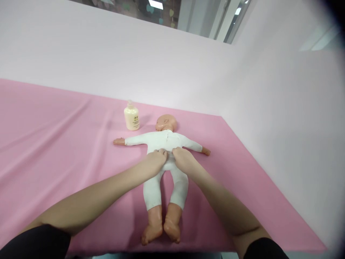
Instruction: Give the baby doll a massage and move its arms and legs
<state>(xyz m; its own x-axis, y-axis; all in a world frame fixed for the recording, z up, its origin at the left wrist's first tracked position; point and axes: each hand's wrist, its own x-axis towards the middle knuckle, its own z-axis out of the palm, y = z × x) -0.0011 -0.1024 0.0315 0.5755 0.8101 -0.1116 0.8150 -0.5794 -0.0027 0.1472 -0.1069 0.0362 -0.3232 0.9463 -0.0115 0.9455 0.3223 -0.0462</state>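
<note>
Pink sheet on table, pale walls, left hand and right hand curled on doll, grip unclear

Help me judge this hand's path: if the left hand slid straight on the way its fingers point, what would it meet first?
The left hand rests on the doll's belly, pointing up the body. It would likely ride over the white-clothed chest, then meet the doll's head. The bottle seems off that line.

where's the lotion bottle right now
In the head view the lotion bottle stands upright on the pink sheet, just left of the doll's head, beyond both hands.
</note>
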